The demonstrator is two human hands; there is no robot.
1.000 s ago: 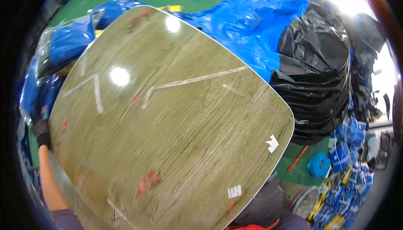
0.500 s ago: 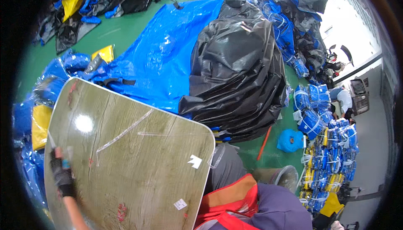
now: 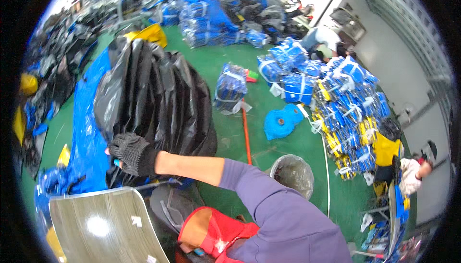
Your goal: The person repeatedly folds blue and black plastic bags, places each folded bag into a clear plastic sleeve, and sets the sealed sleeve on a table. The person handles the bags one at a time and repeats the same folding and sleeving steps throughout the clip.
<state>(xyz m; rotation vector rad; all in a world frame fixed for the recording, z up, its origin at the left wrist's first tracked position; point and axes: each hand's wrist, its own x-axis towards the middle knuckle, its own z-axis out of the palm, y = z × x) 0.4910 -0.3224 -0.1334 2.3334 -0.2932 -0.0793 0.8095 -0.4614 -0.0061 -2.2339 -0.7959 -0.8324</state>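
My right hand, in a dark knit glove with bare fingertips and a bit of light blue on one finger, reaches across to the left. Its fingers curl in at the near edge of a large heap of glossy black plastic sheeting and appear to grip it. Blue sheeting of the same heap spreads to the left. Nearer me stands a wood-grain board with a pale rim and rounded corners. Beside the red apron, at the lower edge, part of my left hand shows; its fingers are mostly hidden.
A lined waste bin, a blue roll and an orange pole are on the green floor to the right. Beyond lie stacks of strapped blue and yellow bundles. A person bends over at the back right.
The view has swung right, so the board and heap sit further left. My left hand has left the board's top. My right arm has come into view, reaching to the black sheeting.
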